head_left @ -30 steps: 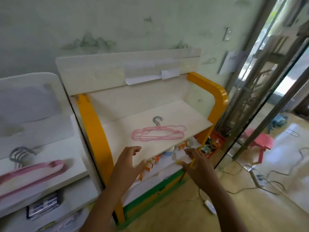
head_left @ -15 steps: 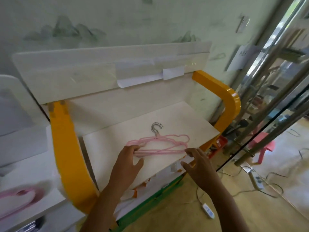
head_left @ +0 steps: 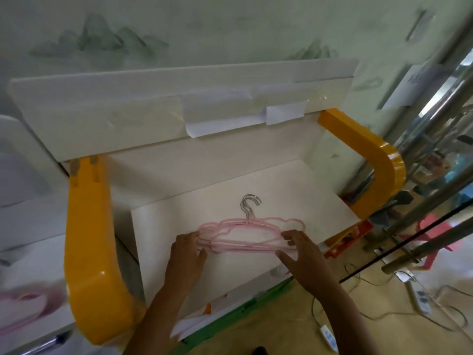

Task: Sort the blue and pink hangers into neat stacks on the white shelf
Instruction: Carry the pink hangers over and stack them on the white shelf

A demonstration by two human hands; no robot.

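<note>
I saw one small stack of pink hangers [head_left: 252,233] lying flat on the white shelf [head_left: 294,190]; I could not count them, though two metal hooks [head_left: 249,203] showed. My left hand [head_left: 188,252] pinched its left end, and my right hand [head_left: 303,248] touched its right end, fingers spread.

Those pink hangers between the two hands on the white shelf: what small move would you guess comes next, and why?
Probably a gentle squeeze inward to square the pile. The pink hangers lie flat on the white shelf, slightly fanned, their outlines not quite matching. The left hand touches one end and the right hand the other, so both are placed to nudge the edges into line.
</note>
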